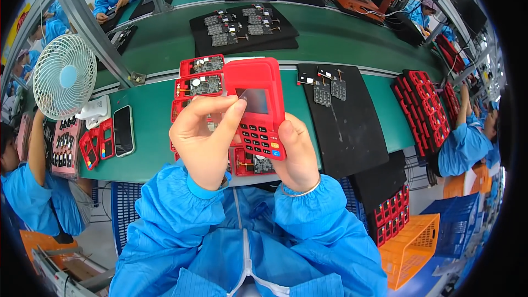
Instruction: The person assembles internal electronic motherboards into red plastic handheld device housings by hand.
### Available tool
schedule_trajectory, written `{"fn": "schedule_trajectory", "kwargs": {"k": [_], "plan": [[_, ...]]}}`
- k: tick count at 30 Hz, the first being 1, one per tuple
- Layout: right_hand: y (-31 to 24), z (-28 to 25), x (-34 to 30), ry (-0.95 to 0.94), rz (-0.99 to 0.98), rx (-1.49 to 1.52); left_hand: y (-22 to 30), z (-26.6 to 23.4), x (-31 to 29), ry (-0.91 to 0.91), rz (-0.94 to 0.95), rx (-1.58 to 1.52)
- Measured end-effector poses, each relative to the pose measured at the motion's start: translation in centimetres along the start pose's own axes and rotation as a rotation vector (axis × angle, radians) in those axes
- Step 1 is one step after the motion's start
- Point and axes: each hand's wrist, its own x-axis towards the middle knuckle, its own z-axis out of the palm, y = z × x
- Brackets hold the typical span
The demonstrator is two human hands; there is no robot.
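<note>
The fingers (234,104) of the left hand (203,137) are pinched narrow on the corner of a thin clear film (242,94) at the top edge of the grey screen (254,100) of a red handheld keypad device (258,107). The right hand (297,154) wraps around the lower right side of that device, thumb pressed by the buttons, holding it tilted up in front of the chest, above the near edge of the green surface (148,126). Just behind the device lies a stack of red trays with circuit boards (201,77), and another red tray (250,164) shows below it between the 2 hands. To the right rests a black foam mat (346,126) carrying small boards (329,91), and beyond that a pile of red casings (426,110). To the left lie a phone (123,130), some red casing parts (96,146) and a small white fan (64,77). Blue sleeves (165,220) cover both forearms. Other people in blue coats sit at either side.
</note>
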Motion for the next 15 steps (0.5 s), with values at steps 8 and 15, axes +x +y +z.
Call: {"fn": "schedule_trajectory", "kwargs": {"k": [8,15], "plan": [[0.5,0.1,0.2,0.008,-0.03,0.059,-1.2,-0.8,0.0,-0.039,0.277,0.035],[0.8,0.3,0.5,-0.049,0.004,0.079,0.1,-0.7,-0.2,-0.014,0.135,-0.125]]}}
